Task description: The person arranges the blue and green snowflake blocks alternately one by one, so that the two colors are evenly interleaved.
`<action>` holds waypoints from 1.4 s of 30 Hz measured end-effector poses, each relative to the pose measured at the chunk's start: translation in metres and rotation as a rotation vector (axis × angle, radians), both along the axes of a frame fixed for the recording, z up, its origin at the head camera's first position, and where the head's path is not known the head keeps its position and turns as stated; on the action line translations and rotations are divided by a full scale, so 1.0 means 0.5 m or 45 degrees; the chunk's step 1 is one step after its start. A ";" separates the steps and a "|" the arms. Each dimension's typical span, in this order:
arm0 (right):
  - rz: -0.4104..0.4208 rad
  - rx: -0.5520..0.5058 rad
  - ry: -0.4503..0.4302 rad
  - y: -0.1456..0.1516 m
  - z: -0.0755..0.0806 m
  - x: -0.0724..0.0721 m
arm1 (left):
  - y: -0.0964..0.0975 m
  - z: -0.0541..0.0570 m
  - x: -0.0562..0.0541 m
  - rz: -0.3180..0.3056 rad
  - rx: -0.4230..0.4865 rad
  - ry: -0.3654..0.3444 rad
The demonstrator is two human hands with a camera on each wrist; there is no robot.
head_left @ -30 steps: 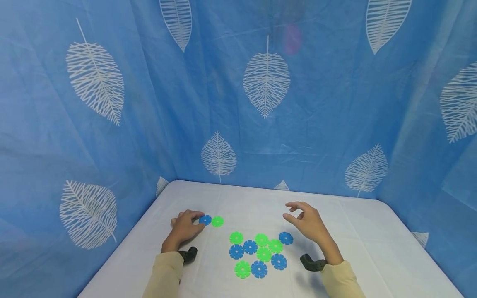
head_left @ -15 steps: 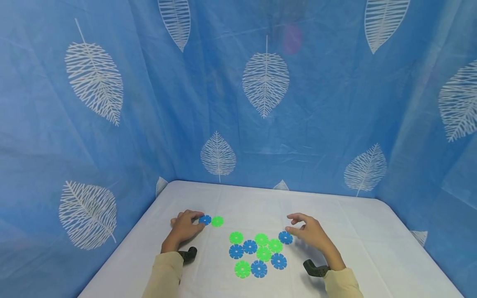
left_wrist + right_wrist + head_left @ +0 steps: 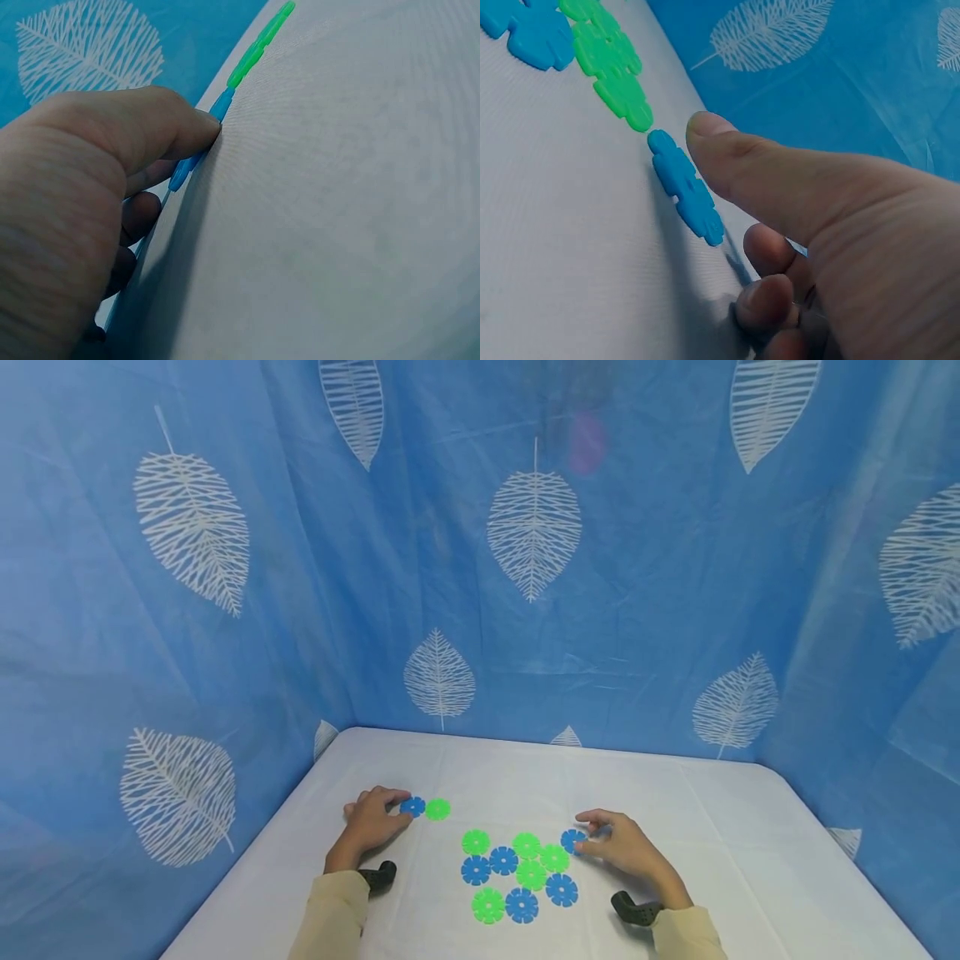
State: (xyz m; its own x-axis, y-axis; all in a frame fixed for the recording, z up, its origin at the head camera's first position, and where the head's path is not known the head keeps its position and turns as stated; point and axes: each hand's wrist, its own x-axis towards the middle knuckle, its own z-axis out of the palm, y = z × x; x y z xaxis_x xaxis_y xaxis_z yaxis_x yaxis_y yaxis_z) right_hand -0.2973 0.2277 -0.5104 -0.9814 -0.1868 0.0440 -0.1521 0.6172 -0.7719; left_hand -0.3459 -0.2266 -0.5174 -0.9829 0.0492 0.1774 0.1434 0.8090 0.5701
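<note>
In the head view my left hand [image 3: 371,820] has thumb and index finger at opposite edges of a blue notched interlocking disc [image 3: 413,807], which lies on the white table. The left wrist view shows the thumb tip on this blue disc [image 3: 217,107]. Edge to edge with it lies a green notched disc [image 3: 438,809]. My right hand [image 3: 622,843] hovers with thumb and index finger apart around another blue disc [image 3: 572,841]. In the right wrist view a gap shows between the thumb and that blue disc [image 3: 686,187]; the other fingers are bent.
Several green and blue discs, such as a green disc [image 3: 488,906] and a blue disc [image 3: 522,905], lie flat in a cluster between the hands. A blue curtain [image 3: 637,568] with white leaf patterns surrounds the white table [image 3: 720,852] at its back and sides.
My right hand has come down toward the table and nearer the person, from behind the blue disc at the right to around it. My left hand and the discs have stayed put.
</note>
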 end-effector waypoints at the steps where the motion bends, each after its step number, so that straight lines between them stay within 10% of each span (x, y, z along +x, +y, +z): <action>1: 0.005 0.003 -0.002 0.000 -0.001 0.001 | 0.000 -0.001 0.000 -0.003 0.003 0.002; 42: -0.056 0.253 0.056 -0.021 0.005 0.005 | 0.002 -0.006 -0.005 0.018 0.003 -0.013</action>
State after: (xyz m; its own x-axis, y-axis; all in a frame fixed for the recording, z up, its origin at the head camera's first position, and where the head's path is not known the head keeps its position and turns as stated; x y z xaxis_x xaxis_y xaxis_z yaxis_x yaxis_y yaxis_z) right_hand -0.2946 0.2171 -0.5076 -0.9868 -0.1531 0.0533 -0.1523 0.7633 -0.6279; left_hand -0.3482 -0.2255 -0.5205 -0.9852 0.0352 0.1676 0.1264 0.8097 0.5731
